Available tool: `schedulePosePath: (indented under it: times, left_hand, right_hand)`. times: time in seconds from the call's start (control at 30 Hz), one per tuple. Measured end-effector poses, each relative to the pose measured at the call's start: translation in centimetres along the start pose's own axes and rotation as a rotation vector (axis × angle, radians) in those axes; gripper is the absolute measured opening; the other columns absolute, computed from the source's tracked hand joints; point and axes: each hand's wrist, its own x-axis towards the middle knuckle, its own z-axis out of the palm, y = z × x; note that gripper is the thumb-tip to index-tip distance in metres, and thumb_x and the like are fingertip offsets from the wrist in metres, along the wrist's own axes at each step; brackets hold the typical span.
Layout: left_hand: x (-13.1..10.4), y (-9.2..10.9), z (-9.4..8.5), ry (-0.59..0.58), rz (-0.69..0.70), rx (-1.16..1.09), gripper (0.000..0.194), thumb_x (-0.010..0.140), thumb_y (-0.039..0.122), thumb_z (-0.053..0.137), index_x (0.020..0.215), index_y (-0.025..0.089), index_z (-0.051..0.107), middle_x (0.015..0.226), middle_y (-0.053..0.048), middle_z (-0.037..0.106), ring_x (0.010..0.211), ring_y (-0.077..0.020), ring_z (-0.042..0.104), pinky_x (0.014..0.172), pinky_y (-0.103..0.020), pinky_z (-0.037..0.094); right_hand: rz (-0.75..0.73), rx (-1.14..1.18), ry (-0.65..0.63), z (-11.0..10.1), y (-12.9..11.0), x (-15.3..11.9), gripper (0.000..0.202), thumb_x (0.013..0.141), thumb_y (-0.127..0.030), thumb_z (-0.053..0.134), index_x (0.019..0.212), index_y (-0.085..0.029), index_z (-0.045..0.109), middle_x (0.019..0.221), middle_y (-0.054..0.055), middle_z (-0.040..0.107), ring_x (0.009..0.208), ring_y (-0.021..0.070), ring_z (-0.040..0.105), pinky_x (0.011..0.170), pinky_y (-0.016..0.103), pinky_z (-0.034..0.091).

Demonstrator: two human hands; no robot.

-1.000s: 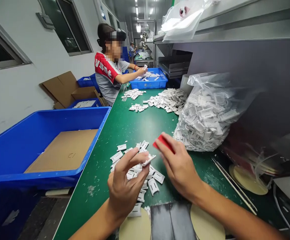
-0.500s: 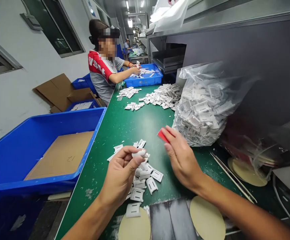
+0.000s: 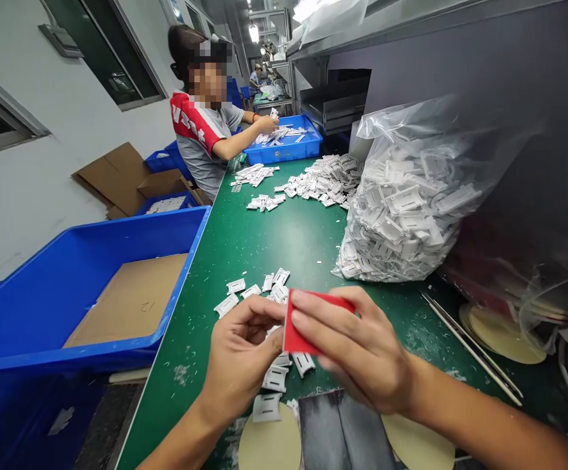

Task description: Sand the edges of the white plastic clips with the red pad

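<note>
My right hand [image 3: 362, 346] grips a flat red block [image 3: 308, 326] with a pale edge, possibly a sanding block. Its near edge meets the fingertips of my left hand [image 3: 239, 349]. Those left fingers are pinched on a small white plastic part, which the red block now mostly hides. Below and behind both hands lies a loose group of white slotted plastic parts [image 3: 275, 378] on the green table [image 3: 196, 385]. One more white part [image 3: 266, 408] rests on the rim of a round yellowish disc [image 3: 269, 444].
A clear bag [image 3: 401, 215] full of white parts stands at right, beside thin rods [image 3: 470, 346]. Dark grey sheets [image 3: 343, 431] lie in front. A blue bin [image 3: 176, 313] is at left. A co-worker [image 3: 200, 137] handles parts over a blue tray [image 3: 284, 153], near a pile [image 3: 328, 179].
My right hand has brought the red block left and down, up against my left fingertips. The white part, visible in my left hand before, is now covered. The view has shifted slightly.
</note>
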Motion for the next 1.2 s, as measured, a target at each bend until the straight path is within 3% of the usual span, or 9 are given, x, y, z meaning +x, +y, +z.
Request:
schedulePosePath:
  times: [0.13, 0.3, 0.47, 0.6, 0.7, 0.83, 0.93, 1.07, 1.2]
  left_hand:
    - [-0.1, 0.1, 0.2, 0.003, -0.024, 0.023, 0.011, 0.072, 0.020, 0.083, 0.079, 0.021, 0.074, 0.079, -0.002, 0.075, 0.074, -0.0150, 0.071, 0.069, -0.021, 0.057]
    - [-0.2, 0.1, 0.1, -0.007, 0.043, 0.047, 0.010, 0.074, 0.017, 0.082, 0.080, 0.020, 0.074, 0.080, -0.001, 0.076, 0.077, -0.0136, 0.072, 0.073, -0.019, 0.058]
    - [-0.1, -0.2, 0.1, -0.022, 0.093, 0.042, 0.012, 0.076, 0.014, 0.080, 0.083, 0.022, 0.074, 0.081, 0.001, 0.077, 0.076, -0.0112, 0.073, 0.071, -0.016, 0.059]
    - [-0.3, -0.3, 0.1, -0.028, 0.160, 0.096, 0.016, 0.077, 0.009, 0.078, 0.084, 0.023, 0.074, 0.083, 0.002, 0.078, 0.081, -0.0129, 0.074, 0.075, -0.019, 0.061]
    - [-0.4, -0.6, -0.1, -0.017, 0.328, 0.182, 0.026, 0.077, 0.001, 0.075, 0.089, 0.024, 0.073, 0.087, 0.003, 0.078, 0.083, -0.0144, 0.074, 0.078, -0.025, 0.062]
    - [-0.3, -1.1, -0.6, 0.053, 0.767, 0.388, 0.040, 0.072, -0.009, 0.073, 0.100, 0.020, 0.074, 0.095, -0.002, 0.079, 0.092, -0.0216, 0.075, 0.089, -0.039, 0.061]
    - [-0.3, -1.3, -0.8, 0.107, 0.823, 0.450, 0.041, 0.070, -0.007, 0.075, 0.102, 0.020, 0.074, 0.097, -0.003, 0.080, 0.090, -0.0219, 0.075, 0.084, -0.037, 0.063]
    - [-0.4, -1.4, -0.6, 0.193, 0.675, 0.407, 0.033, 0.072, 0.002, 0.078, 0.097, 0.022, 0.074, 0.093, -0.001, 0.080, 0.083, -0.0208, 0.076, 0.078, -0.034, 0.064]
    - [-0.7, -0.9, -0.3, 0.138, 0.675, 0.353, 0.037, 0.072, -0.001, 0.076, 0.099, 0.024, 0.075, 0.093, -0.001, 0.080, 0.084, -0.0202, 0.076, 0.077, -0.031, 0.064]
  right_hand:
    - [0.134, -0.123, 0.095, -0.2, 0.6, 0.4, 0.044, 0.099, -0.011, 0.042, 0.142, -0.020, 0.048, 0.137, 0.013, 0.062, 0.125, 0.0240, 0.060, 0.094, 0.047, 0.050]
    - [0.147, -0.176, 0.021, -0.3, 0.9, 0.5, 0.033, 0.098, -0.012, 0.046, 0.127, -0.015, 0.061, 0.129, 0.013, 0.069, 0.118, 0.0243, 0.064, 0.091, 0.044, 0.051]
    - [0.011, -0.173, 0.039, -0.3, 0.7, 0.5, 0.031, 0.098, -0.014, 0.048, 0.126, -0.012, 0.060, 0.131, 0.015, 0.067, 0.117, 0.0247, 0.064, 0.090, 0.044, 0.051]
    - [0.156, -0.232, 0.045, -0.3, 0.5, 0.5, 0.029, 0.098, -0.011, 0.046, 0.122, -0.010, 0.062, 0.128, 0.016, 0.069, 0.117, 0.0244, 0.064, 0.090, 0.044, 0.050]
    - [0.035, -0.181, 0.012, -0.3, 0.9, 0.5, 0.030, 0.099, -0.016, 0.047, 0.124, -0.011, 0.062, 0.130, 0.015, 0.067, 0.115, 0.0256, 0.064, 0.089, 0.045, 0.051]
    - [0.305, -0.264, 0.001, -0.1, 1.3, 0.5, 0.030, 0.100, -0.014, 0.046, 0.123, -0.011, 0.064, 0.131, 0.016, 0.066, 0.116, 0.0276, 0.063, 0.091, 0.047, 0.051]
    - [0.070, -0.125, 0.098, 0.3, 0.2, 0.4, 0.036, 0.101, -0.016, 0.039, 0.128, 0.000, 0.058, 0.135, 0.023, 0.061, 0.125, 0.0275, 0.058, 0.093, 0.046, 0.052]
    - [-0.412, 0.030, 0.077, 1.1, -1.6, 0.0, 0.035, 0.103, -0.028, 0.042, 0.109, -0.007, 0.069, 0.117, 0.014, 0.074, 0.110, 0.0207, 0.069, 0.081, 0.031, 0.060]
    - [-0.206, 0.011, 0.124, 0.6, -1.4, 0.0, 0.038, 0.104, -0.020, 0.036, 0.114, 0.003, 0.064, 0.118, 0.026, 0.070, 0.124, 0.0247, 0.061, 0.086, 0.039, 0.058]
